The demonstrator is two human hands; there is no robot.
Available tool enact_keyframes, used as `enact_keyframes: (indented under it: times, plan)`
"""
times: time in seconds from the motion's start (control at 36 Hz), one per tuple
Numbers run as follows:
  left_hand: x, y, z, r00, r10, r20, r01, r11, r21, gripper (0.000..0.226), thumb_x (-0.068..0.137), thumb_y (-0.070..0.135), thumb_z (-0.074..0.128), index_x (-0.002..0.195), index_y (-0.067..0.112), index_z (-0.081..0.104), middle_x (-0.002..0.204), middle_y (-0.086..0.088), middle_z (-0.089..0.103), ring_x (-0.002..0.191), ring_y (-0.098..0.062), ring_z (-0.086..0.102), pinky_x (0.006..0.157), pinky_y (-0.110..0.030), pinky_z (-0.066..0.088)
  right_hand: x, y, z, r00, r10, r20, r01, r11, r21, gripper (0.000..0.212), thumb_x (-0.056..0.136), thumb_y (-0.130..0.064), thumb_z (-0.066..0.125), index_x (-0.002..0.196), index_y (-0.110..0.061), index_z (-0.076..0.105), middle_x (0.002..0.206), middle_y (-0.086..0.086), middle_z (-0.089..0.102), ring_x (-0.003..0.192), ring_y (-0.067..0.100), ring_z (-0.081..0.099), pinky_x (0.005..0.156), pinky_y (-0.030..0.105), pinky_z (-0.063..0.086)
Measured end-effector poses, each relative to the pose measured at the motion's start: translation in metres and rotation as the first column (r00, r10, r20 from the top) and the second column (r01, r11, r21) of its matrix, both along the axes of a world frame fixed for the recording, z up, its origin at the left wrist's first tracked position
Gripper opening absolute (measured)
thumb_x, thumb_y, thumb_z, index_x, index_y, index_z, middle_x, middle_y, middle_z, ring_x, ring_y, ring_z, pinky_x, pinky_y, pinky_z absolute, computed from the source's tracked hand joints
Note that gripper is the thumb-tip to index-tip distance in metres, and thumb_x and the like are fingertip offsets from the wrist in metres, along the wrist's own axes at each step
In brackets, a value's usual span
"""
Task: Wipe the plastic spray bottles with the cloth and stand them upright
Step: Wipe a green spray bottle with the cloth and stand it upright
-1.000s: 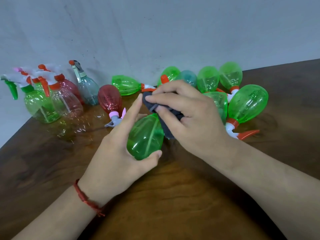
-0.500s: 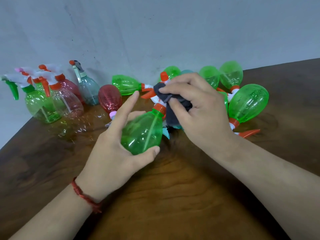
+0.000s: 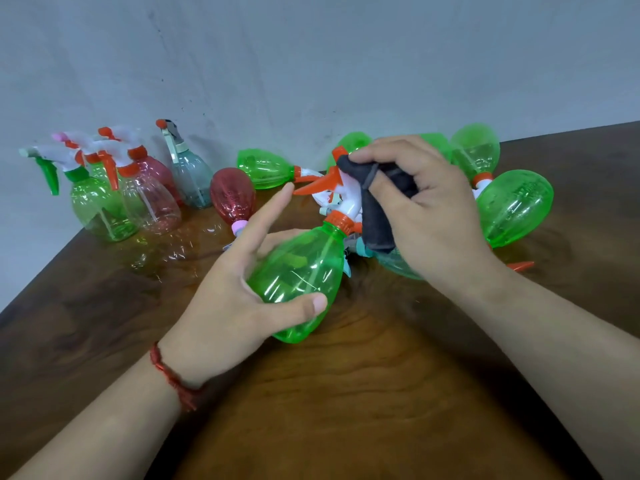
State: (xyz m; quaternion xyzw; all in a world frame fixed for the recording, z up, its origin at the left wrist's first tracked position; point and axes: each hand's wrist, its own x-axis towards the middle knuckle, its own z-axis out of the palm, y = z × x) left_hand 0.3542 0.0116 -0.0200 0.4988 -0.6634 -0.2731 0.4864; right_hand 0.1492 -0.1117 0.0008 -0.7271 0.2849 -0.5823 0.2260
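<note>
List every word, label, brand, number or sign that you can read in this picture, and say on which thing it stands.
No text can be read.
On the lying bottle at the far right: faint marks, too blurred to read.
On the held bottle, the cloth and the standing bottles: no print visible.

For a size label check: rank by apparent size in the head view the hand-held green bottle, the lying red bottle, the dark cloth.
1. hand-held green bottle, nearest the camera.
2-3. red bottle and dark cloth: alike; the right hand hides part of the cloth, so unranked.
</note>
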Motion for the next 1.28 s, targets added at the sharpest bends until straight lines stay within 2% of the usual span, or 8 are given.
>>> enact_keyframes:
  times: [0.28, 0.39, 0.5, 0.64, 0.78, 0.92, 1.08, 1.28]
  plan:
    - [0.005, -0.004, -0.001, 0.981, -0.057, -0.184, 0.067, 0.996, 0.051, 0.112, 0.075, -0.004, 0.083, 0.165, 0.039, 0.031, 0.139, -0.003, 0.072, 0.12, -0.024, 0.074, 0.099, -0.031, 0.058, -0.003, -0.001, 0.005, 0.949, 0.199, 0.246, -0.277, 0.897, 0.344, 0.029, 0.104, -0.003, 0.062, 0.109, -0.024, 0.081, 0.103, -0.009, 0.079, 0.087, 0.009, 0.072, 0.076, 0.028, 0.059]
    - [0.013, -0.006, 0.002, 0.964, 0.012, -0.267, -0.007, 1.0, 0.019, 0.108, 0.076, -0.003, 0.077, 0.165, 0.039, 0.032, 0.138, -0.005, 0.073, 0.12, -0.026, 0.074, 0.099, -0.037, 0.06, -0.001, -0.002, 0.002, 0.948, 0.233, 0.217, -0.303, 0.868, 0.393, 0.025, 0.102, -0.001, 0.066, 0.106, -0.021, 0.082, 0.095, -0.002, 0.081, 0.086, 0.013, 0.075, 0.076, 0.029, 0.06]
    - [0.018, -0.007, 0.005, 0.985, -0.011, -0.174, 0.019, 0.999, 0.041, 0.112, 0.072, 0.004, 0.086, 0.164, 0.04, 0.032, 0.138, 0.004, 0.073, 0.131, -0.023, 0.068, 0.125, -0.055, 0.037, -0.002, -0.005, 0.003, 0.961, 0.2, 0.19, -0.26, 0.887, 0.382, 0.023, 0.1, -0.004, 0.07, 0.105, -0.022, 0.084, 0.094, -0.004, 0.081, 0.087, 0.014, 0.075, 0.083, 0.039, 0.062]
    - [0.022, -0.004, 0.003, 0.982, -0.116, -0.147, 0.125, 0.991, 0.056, 0.109, 0.075, -0.01, 0.072, 0.166, 0.031, 0.028, 0.136, 0.003, 0.074, 0.121, -0.021, 0.073, 0.099, -0.032, 0.059, -0.002, 0.001, 0.006, 0.92, 0.237, 0.312, -0.347, 0.863, 0.368, 0.026, 0.105, -0.005, 0.062, 0.112, -0.021, 0.081, 0.107, -0.001, 0.08, 0.091, 0.018, 0.075, 0.082, 0.035, 0.062]
    - [0.019, -0.004, 0.007, 0.981, -0.048, -0.191, 0.036, 0.997, -0.065, 0.102, 0.076, -0.011, 0.06, 0.166, 0.016, 0.019, 0.131, 0.037, 0.067, 0.122, 0.001, 0.069, 0.098, -0.021, 0.056, 0.002, 0.008, 0.004, 0.893, 0.281, 0.351, -0.412, 0.824, 0.389, 0.027, 0.101, 0.003, 0.063, 0.104, -0.015, 0.082, 0.099, 0.007, 0.079, 0.093, 0.023, 0.076, 0.092, 0.048, 0.062]
    - [0.012, -0.004, 0.005, 0.956, -0.018, -0.293, 0.002, 0.999, -0.053, 0.099, 0.079, -0.008, 0.061, 0.166, 0.022, 0.024, 0.136, 0.027, 0.069, 0.126, -0.012, 0.07, 0.098, -0.031, 0.059, 0.007, 0.008, -0.002, 0.91, 0.209, 0.357, -0.358, 0.831, 0.426, 0.023, 0.1, -0.005, 0.067, 0.106, -0.021, 0.082, 0.104, 0.006, 0.08, 0.097, 0.023, 0.076, 0.098, 0.056, 0.059]
    - [0.009, -0.005, 0.005, 0.894, 0.026, -0.447, -0.036, 0.999, -0.014, 0.11, 0.078, 0.047, 0.093, 0.167, 0.04, 0.028, 0.159, -0.011, 0.055, 0.144, -0.039, 0.055, 0.112, -0.055, 0.051, 0.029, 0.024, -0.024, 0.918, 0.303, 0.257, -0.393, 0.781, 0.484, 0.034, 0.098, 0.001, 0.062, 0.113, -0.026, 0.078, 0.118, -0.006, 0.079, 0.115, 0.017, 0.072, 0.109, 0.049, 0.054]
    - [0.008, -0.014, -0.007, 0.949, 0.269, -0.165, -0.287, 0.953, -0.094, 0.105, 0.073, 0.08, 0.08, 0.159, 0.035, 0.041, 0.135, -0.005, 0.064, 0.128, -0.022, 0.064, 0.111, -0.057, 0.052, 0.028, 0.024, -0.026, 0.897, 0.273, 0.347, -0.426, 0.742, 0.517, 0.03, 0.101, 0.002, 0.065, 0.113, -0.021, 0.08, 0.112, -0.001, 0.081, 0.11, 0.02, 0.075, 0.1, 0.041, 0.06]
